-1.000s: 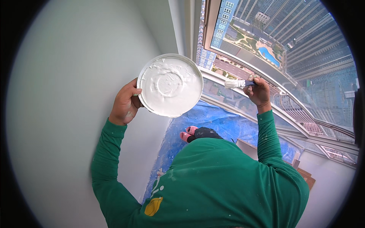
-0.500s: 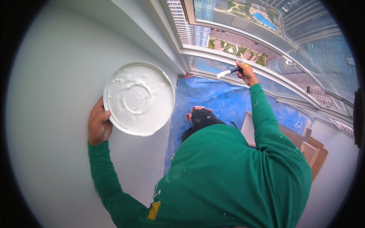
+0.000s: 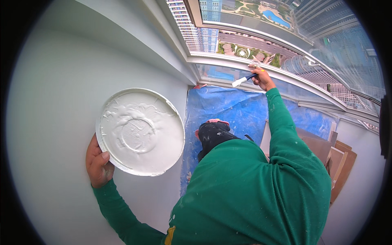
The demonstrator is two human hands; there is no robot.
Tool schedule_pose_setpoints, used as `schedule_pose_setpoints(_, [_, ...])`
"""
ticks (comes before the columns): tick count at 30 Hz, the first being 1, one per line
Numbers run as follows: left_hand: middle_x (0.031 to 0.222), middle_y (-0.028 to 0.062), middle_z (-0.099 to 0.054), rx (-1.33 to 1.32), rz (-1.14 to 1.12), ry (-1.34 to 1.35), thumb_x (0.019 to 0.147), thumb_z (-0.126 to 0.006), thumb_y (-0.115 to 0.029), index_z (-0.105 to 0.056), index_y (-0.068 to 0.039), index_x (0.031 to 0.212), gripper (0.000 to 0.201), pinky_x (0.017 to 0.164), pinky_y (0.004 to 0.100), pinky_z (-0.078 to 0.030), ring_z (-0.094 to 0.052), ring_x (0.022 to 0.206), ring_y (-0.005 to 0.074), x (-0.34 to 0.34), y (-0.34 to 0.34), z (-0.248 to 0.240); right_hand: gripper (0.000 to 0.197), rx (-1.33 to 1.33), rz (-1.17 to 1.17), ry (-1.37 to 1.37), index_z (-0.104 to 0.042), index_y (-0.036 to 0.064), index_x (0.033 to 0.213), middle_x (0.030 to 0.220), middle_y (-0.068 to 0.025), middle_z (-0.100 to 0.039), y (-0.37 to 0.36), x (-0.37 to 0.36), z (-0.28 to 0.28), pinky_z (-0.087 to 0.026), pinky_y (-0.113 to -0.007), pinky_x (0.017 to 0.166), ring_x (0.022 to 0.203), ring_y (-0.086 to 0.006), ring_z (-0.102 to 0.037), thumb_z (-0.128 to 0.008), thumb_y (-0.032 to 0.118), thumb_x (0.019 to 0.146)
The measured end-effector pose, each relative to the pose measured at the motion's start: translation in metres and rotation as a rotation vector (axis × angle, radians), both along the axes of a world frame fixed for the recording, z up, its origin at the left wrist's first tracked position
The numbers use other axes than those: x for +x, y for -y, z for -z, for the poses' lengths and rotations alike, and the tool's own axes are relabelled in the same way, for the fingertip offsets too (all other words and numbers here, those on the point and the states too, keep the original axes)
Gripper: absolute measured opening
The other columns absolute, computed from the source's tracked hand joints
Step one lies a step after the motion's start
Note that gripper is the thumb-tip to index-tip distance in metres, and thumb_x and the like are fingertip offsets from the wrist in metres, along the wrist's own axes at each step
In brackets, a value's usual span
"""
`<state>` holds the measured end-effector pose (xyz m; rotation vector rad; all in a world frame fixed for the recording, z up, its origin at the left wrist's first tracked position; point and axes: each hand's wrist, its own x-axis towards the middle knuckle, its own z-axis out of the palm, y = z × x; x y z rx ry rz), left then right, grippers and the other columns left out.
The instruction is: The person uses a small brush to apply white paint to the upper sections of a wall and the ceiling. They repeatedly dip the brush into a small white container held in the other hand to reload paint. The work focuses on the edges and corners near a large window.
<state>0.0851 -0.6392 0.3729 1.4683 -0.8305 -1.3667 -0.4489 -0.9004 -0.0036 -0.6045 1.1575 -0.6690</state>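
My left hand [image 3: 99, 163] grips a round white bucket lid [image 3: 141, 131] by its lower left rim, the thumb on top and the fingers underneath. Thick white paint is smeared over the lid's face, with a ring-shaped mark in the middle. Out at the window, my right hand [image 3: 261, 77] is closed around the dark blue handle of a small paintbrush [image 3: 245, 80]. White paint coats the bristles, which point left toward the room's corner. Some fingers of this hand are at the window frame [image 3: 228, 58]; whether they touch it I cannot tell.
A blue plastic sheet [image 3: 228, 104] covers the floor under my feet. Brown and white boards [image 3: 337, 163] lean at the right. Pale walls [image 3: 53, 122] stand at the left. Beyond the glass, a street and high buildings [image 3: 210, 36] lie far below.
The lid in my left hand has come lower and slightly left, nearer my body. My right hand has shifted only a little in the picture, still holding the brush.
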Motion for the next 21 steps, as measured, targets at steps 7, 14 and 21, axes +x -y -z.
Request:
schedule_pose_setpoints(7, [0.144,0.0234,-0.052,-0.036,-0.044,0.053,0.078,-0.062,-0.022,-0.033,0.012,0.149,0.084,0.114,0.0407,-0.04,-0.054,0.132,0.0317,0.0,-0.008,0.014,0.022,0.07,-0.02,0.103,-0.065,0.0097,0.117,0.067,-0.003,-0.058,-0.029,0.013,0.026,-0.033,-0.021,0.04,0.047,-0.0081,-0.05,-0.06,0.015,0.096])
schedule_pose_setpoints(14, [0.142,0.0237,-0.053,-0.131,-0.128,-0.114,0.079,-0.059,-0.017,-0.033,0.014,0.148,0.081,0.114,0.0394,-0.039,-0.054,0.132,0.0307,0.005,-0.038,0.061,0.02,0.12,-0.023,0.318,-0.063,0.0061,0.101,0.071,-0.0085,-0.064,-0.111,0.067,0.069,-0.039,-0.026,0.046,0.052,-0.0136,-0.052,-0.062,0.026,0.099])
schedule_pose_setpoints(21, [0.125,0.0155,-0.062,-0.097,0.12,-0.291,0.088,-0.055,-0.011,-0.039,0.008,0.146,0.063,0.086,0.0331,-0.057,-0.066,0.106,0.0192,-0.001,-0.049,0.137,0.024,0.225,0.071,0.487,-0.062,0.0099,0.097,0.075,-0.0092,-0.067,-0.173,0.13,0.111,-0.04,-0.027,0.047,0.056,-0.0151,-0.055,-0.063,0.034,0.101])
